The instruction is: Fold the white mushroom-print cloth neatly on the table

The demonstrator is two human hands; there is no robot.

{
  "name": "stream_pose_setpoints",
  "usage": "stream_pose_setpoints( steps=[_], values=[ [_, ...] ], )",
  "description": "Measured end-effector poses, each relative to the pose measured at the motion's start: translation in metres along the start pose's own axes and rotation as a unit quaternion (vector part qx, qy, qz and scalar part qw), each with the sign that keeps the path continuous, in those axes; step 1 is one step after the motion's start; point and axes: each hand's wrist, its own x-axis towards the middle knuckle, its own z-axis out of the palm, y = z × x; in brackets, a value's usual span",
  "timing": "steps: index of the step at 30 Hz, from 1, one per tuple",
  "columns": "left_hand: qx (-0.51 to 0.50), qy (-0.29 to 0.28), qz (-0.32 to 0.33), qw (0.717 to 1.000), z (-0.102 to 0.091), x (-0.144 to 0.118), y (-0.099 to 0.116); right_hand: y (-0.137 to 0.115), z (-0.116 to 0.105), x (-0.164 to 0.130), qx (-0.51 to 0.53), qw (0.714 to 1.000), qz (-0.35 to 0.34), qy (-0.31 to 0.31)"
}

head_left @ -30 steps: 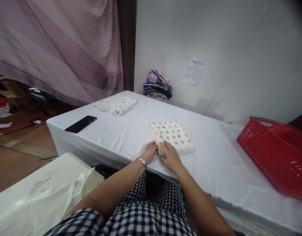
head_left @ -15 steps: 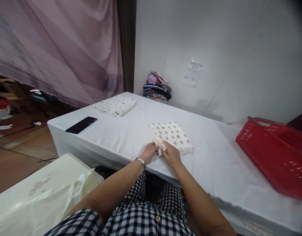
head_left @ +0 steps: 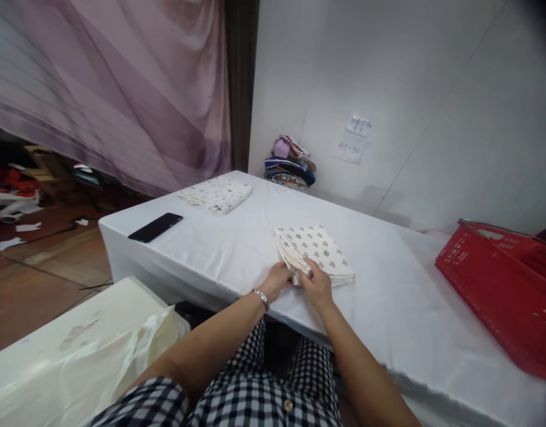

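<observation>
At the far left a pale plastic-covered bundle [head_left: 81, 350] sits low beside the person's knee, clear of the worktop [head_left: 219, 249], which is draped in a white sheet. On that sheet lie a dark phone [head_left: 155, 227] near the left edge and, behind it, a folded printed cloth [head_left: 216, 194] set aside toward the curtain. Nearer the middle, the left hand [head_left: 278, 279] and right hand [head_left: 318, 284] meet at the near corner of a folded patterned cloth [head_left: 320, 252]; both pinch its layered edge between thumb and fingers, apparently to keep the folds aligned, while the rest lies flat just beyond them. A heap of coloured fabrics [head_left: 289, 163] leans against the white wall, below a paper note [head_left: 353, 145]. At the right a red basket [head_left: 507, 290] rests on the sheet, well apart.
</observation>
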Motion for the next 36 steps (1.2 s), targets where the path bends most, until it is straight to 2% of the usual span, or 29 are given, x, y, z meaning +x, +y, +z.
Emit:
stream_pose_setpoints(
  steps=[8, 15, 19, 23, 26, 28, 30, 32, 36],
  values=[
    [-0.019, -0.035, -0.047, 0.998, 0.006, -0.005, -0.008, 0.001, 0.004, 0.0, -0.041, 0.998, -0.057, -0.005],
    [-0.036, -0.042, -0.074, 0.996, 0.005, -0.004, -0.009, 0.014, 0.003, -0.009, -0.035, 0.971, -0.23, -0.045],
    [-0.032, -0.052, -0.073, 0.995, 0.004, -0.004, -0.008, 0.02, 0.004, -0.012, -0.054, 0.968, -0.238, -0.053],
    [0.042, -0.058, -0.066, 0.995, -0.001, 0.001, 0.0, 0.027, 0.011, -0.011, -0.03, 0.974, -0.225, -0.013],
    [0.208, -0.004, 0.0, 0.978, -0.01, 0.011, 0.008, 0.03, 0.015, -0.01, -0.015, 0.976, -0.216, 0.008],
    [0.309, 0.065, 0.074, 0.946, -0.017, 0.021, 0.013, 0.031, 0.016, -0.011, -0.015, 0.977, -0.215, 0.01],
    [0.358, 0.13, 0.106, 0.919, -0.023, 0.031, 0.018, 0.031, 0.017, -0.011, -0.015, 0.978, -0.21, 0.011],
    [0.345, 0.158, 0.081, 0.922, -0.026, 0.042, 0.022, 0.03, 0.017, -0.013, -0.016, 0.979, -0.204, 0.009],
    [0.265, 0.123, 0.013, 0.956, -0.027, 0.058, 0.028, 0.03, 0.019, -0.015, -0.022, 0.978, -0.208, 0.006]
  ],
)
